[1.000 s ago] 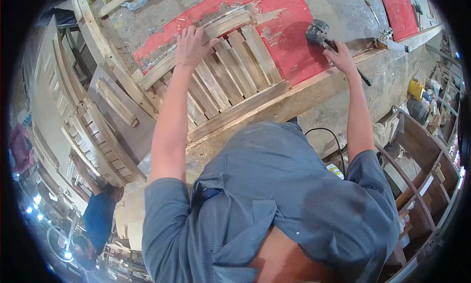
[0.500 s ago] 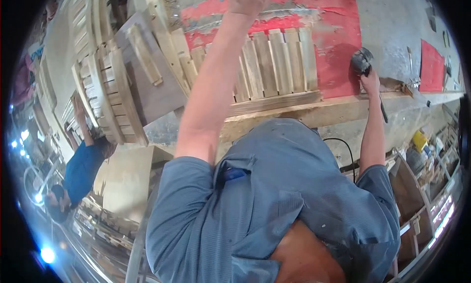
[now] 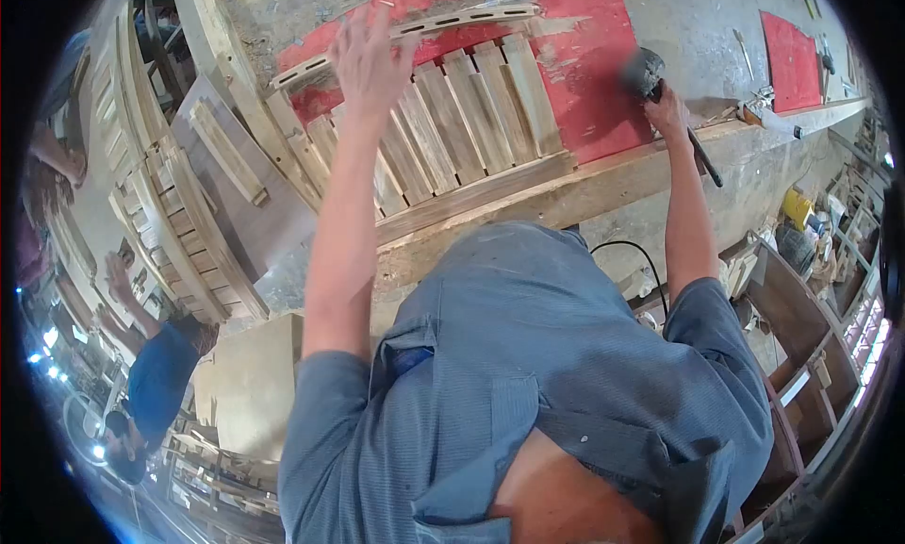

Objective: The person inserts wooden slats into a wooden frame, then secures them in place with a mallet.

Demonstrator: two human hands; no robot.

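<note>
My left hand (image 3: 370, 61) has its fingers spread, blurred by motion, over a row of wooden slats (image 3: 462, 115). Behind the slats, a curved rail with dark slots (image 3: 471, 18) lies across the red sheet (image 3: 589, 82), and my left hand overlaps it in view; whether they touch is unclear. The slats stand side by side in a bottom rail (image 3: 471, 197) along the bench's front edge. At the right, my right hand (image 3: 667, 113) is wrapped round the handle of a dark-headed mallet (image 3: 643, 73), held above the red sheet.
A second slatted frame (image 3: 179, 223) and a grey board (image 3: 222, 157) with a wooden strip lie at the left. A co-worker in blue (image 3: 156, 374) is beyond them. At the right are a smaller red sheet (image 3: 790, 63), tools and a yellow container (image 3: 797, 207).
My left hand has come back from the far side of the bench, and its spread fingers now show. The view has shifted; the mallet remains in my right hand. The co-worker's arm has moved.
</note>
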